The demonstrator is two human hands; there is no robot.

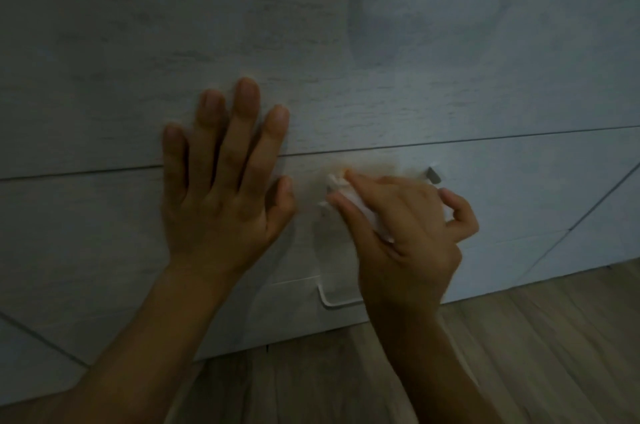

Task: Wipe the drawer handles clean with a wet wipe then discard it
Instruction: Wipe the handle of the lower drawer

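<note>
My right hand point(403, 233) pinches a crumpled white wet wipe point(349, 202) and presses it against the left part of a pale drawer handle point(433, 176), most of which the hand hides. The handle's right end shows past my fingers. My left hand point(225, 188) lies flat with spread fingers on the light grey wood-grain drawer front point(104, 215), across the seam between two drawers. Below, a second handle point(336, 300) sits on the lowest drawer, partly behind my right wrist. The light is dim and the right hand is blurred.
A wood-look floor point(519, 337) runs along the base of the drawer unit. Another cabinet panel point(609, 215) adjoins at the right, with a diagonal seam. The upper drawer front point(311, 25) fills the top of the view.
</note>
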